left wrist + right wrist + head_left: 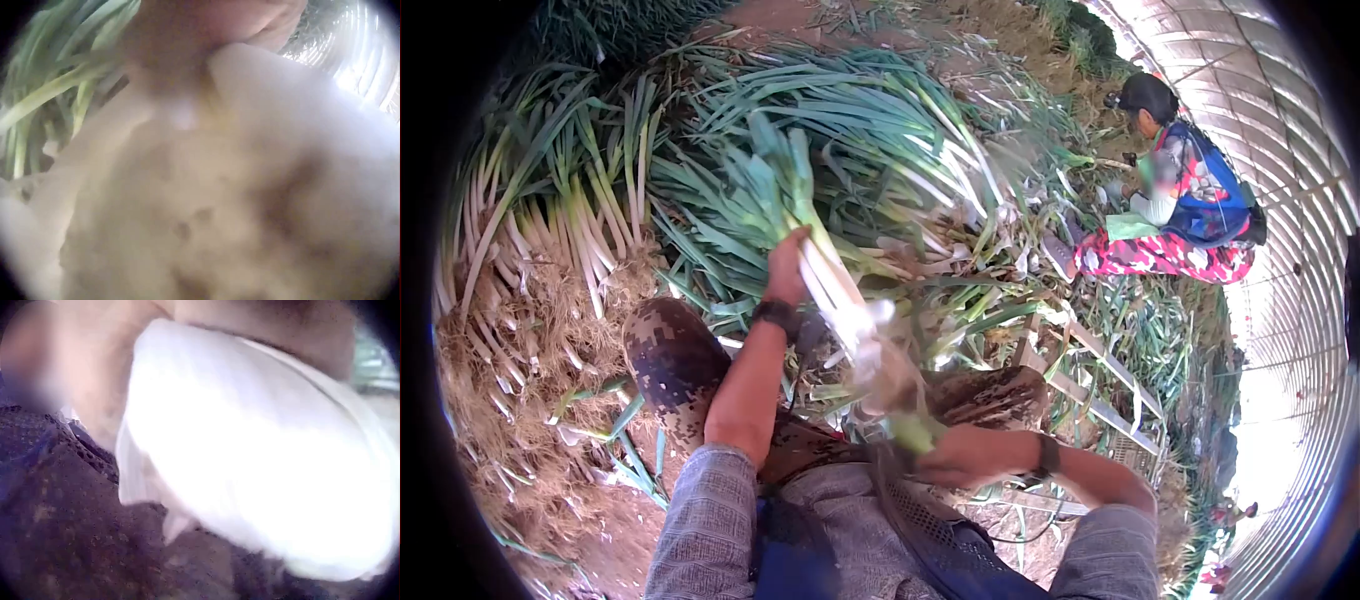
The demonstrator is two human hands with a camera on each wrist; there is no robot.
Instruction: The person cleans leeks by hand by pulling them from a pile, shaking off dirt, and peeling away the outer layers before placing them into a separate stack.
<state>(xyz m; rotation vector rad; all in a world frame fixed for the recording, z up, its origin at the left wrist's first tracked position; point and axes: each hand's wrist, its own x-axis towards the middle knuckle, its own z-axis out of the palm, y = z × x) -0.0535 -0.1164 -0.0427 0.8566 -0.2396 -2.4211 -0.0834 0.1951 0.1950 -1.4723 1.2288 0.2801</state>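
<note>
In the head view the left hand (788, 268) grips a bundle of leeks (828, 275) around the pale stems, green leaves toward the top and the blurred root end tilted down to the right. Close below that end, the right hand (960, 455) is curled round a pale green piece (915, 434). A large blurred pale surface (187, 206) fills the left wrist view, with part of the left hand (212, 25) above it. A bright white stalk or peel (250, 450) lies against the right hand (100, 356) in the right wrist view.
Leeks with roots (590, 235) are heaped at the left, and more leeks (850, 110) lie ahead. A person (1190, 200) in a cap sits at the upper right. A pale frame (1090, 395) stands right of the knee, among scattered leaves.
</note>
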